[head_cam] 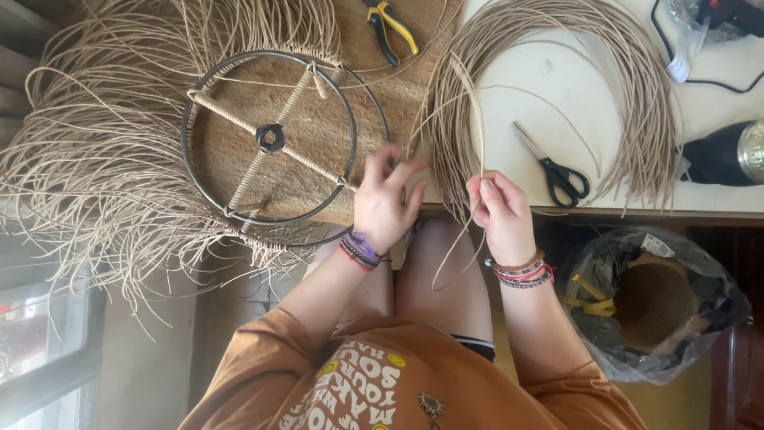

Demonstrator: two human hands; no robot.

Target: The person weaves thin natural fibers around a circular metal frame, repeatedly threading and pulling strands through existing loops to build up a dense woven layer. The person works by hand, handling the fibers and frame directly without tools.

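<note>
On the counter [557,72] lay our coil of rattan strands [637,87], beside the round metal frame [269,137]. Our right hand [501,215] pinched one strand [480,127] in closed fingers; our left hand [386,199], fingers loosely spread, touched the frame's edge.

Right hand [500,209] pinches a rattan strand [480,119]; left hand [384,199] touches the metal ring frame [269,137] (scissors [557,169] nearby).

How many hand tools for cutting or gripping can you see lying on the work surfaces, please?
2: yellow-handled pliers at the top beside the metal ring frame, and black-handled scissors on the white table inside the cane coil. The strands may hide others.
</note>
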